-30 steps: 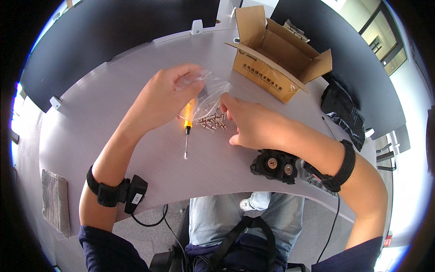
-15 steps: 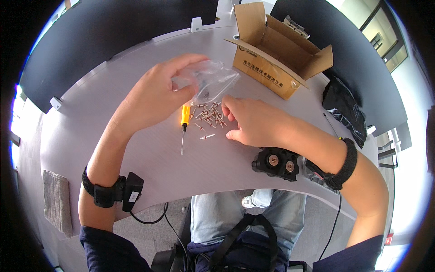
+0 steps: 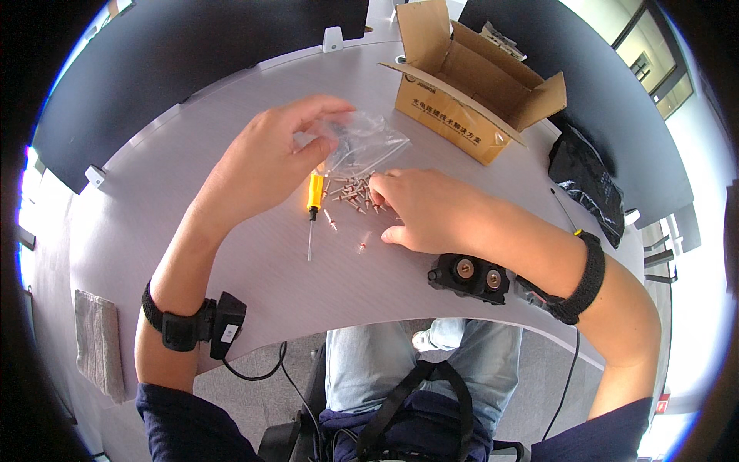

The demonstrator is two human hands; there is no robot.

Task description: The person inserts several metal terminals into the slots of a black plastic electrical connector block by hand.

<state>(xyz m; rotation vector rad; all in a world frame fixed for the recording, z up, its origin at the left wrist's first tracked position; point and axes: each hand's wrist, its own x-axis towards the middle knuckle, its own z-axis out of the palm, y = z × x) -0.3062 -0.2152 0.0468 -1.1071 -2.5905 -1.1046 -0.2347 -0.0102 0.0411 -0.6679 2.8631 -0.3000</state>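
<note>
A clear zip bag (image 3: 362, 142) hangs from my left hand (image 3: 265, 158), pinched between thumb and fingers above the table. Below it lies a loose pile of small metal pins (image 3: 350, 191) with reddish collars. My right hand (image 3: 431, 208) rests at the pile's right side, thumb and fingertips apart; whether a pin sits under the fingers is hidden. One pin (image 3: 331, 221) lies off the pile, and another pin (image 3: 362, 246) nearer me is blurred. A small screwdriver (image 3: 315, 192) with a yellow handle lies just left of the pile, its tip toward me.
An open cardboard box (image 3: 454, 119) stands at the far right, with a black plastic bag (image 3: 589, 185) beside it. Near the front edge sits a black block with two round metal sockets (image 3: 469, 279). A folded grey cloth (image 3: 98, 345) lies at the left edge.
My right hand has shifted slightly left and toward me against the pile. One stray pin has moved nearer me and right, and another has turned. My left hand still holds the bag.
</note>
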